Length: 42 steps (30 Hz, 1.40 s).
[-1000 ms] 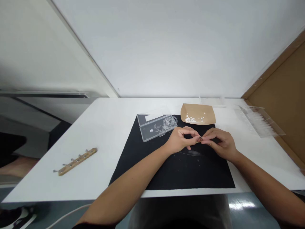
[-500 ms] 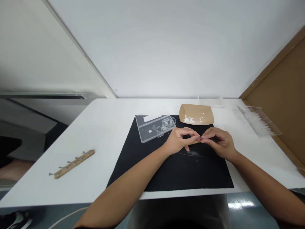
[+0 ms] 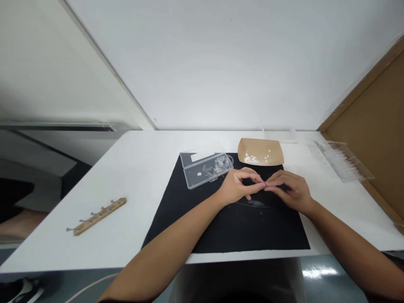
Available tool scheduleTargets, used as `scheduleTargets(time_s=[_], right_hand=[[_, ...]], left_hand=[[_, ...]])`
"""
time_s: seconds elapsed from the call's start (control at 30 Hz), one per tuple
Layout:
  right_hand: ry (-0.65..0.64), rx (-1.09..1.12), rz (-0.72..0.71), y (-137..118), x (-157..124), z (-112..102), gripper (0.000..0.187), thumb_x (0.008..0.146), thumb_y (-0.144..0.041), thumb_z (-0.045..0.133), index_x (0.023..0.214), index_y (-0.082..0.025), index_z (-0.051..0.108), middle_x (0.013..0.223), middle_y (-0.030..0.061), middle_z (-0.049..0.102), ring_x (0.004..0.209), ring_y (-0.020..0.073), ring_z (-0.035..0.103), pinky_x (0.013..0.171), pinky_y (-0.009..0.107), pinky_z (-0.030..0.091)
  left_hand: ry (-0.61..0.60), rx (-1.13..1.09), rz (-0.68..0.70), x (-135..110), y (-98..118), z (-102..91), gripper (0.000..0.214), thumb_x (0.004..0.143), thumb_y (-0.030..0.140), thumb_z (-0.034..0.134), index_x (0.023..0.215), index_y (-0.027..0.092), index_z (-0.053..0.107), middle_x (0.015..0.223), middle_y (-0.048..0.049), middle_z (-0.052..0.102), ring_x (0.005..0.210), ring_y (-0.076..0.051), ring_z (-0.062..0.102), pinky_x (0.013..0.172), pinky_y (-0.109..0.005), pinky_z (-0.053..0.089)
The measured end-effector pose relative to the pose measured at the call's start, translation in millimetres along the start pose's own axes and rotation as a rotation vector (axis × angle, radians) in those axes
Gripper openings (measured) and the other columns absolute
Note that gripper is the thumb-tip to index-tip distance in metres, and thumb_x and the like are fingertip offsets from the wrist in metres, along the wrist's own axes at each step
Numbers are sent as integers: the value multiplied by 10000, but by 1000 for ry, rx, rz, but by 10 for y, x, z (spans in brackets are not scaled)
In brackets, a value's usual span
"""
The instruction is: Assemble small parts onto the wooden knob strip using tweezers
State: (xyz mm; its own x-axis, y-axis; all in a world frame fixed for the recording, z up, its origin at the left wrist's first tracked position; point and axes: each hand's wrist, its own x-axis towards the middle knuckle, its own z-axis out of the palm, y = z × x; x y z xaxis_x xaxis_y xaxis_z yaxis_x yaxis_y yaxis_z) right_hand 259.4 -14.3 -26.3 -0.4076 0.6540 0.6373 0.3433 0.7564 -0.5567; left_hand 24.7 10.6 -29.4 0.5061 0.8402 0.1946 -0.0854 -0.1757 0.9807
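I'm pinching 1 tiny piece (image 3: 265, 184) btwn left hand (image 3: 235, 187) & right hand (image 3: 288, 190), mid-frame over black mat (image 3: 227, 229); brown tray (image 3: 274, 148) bits (image 3: 252, 159) prob. done, clear box (image 3: 193, 179) pieces (image 3: 217, 165) waiting.

On one white table (image 3: 142, 168), you have two hands at work, your left hand (image 3: 235, 187) and your right hand (image 3: 290, 191). Under them lies one black mat (image 3: 221, 227). On it sits one clear plastic box (image 3: 205, 169), its small clear pieces too crowded to count, and one brown paper tray (image 3: 260, 149) of white bits, likewise too small to count. One wooden strip (image 3: 96, 216) lies to your left, one clear rack (image 3: 342, 166) to your right.
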Motion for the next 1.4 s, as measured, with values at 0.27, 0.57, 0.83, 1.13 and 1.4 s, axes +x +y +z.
scheduleTargets(time_s=[0.27,0.57,0.83,1.13,1.4], right_hand=[[24,-3,-16,-12,2,-9,164,914,-176,797,1040,-276,765,964,31,798,865,189,764,730,329,643],[45,-6,-45,-14,7,-18,210,892,-134,810,1048,-266,764,978,34,800,875,183,764,743,320,644],[14,-42,-8,5,17,-24,140,942,-193,767,1060,-268,767,985,46,808,902,203,768,757,338,645],[-64,-187,108,46,-4,4,154,986,-277,732,1140,-277,740,1033,37,792,823,172,740,673,297,594],[-66,-170,40,62,14,17,135,996,-230,701,1108,-283,754,1010,33,793,937,203,759,827,355,634]], left_hand=[[-51,-50,-14,13,-32,-24,366,824,472,854,966,134,847,1039,-133,730,971,-241,728,452,-176,630],[-86,-94,-23,18,-17,-32,382,884,489,799,998,126,836,1067,-126,718,862,-183,714,472,-180,634],[-40,2,-23,10,11,-2,389,912,499,760,987,120,802,1075,-107,680,785,-135,685,486,-169,625],[39,295,97,-5,4,27,269,968,410,679,960,157,769,1021,-87,679,750,-124,650,511,-166,541],[49,423,186,-9,11,44,237,995,381,640,944,175,746,977,-89,718,880,-175,658,601,-213,520]])
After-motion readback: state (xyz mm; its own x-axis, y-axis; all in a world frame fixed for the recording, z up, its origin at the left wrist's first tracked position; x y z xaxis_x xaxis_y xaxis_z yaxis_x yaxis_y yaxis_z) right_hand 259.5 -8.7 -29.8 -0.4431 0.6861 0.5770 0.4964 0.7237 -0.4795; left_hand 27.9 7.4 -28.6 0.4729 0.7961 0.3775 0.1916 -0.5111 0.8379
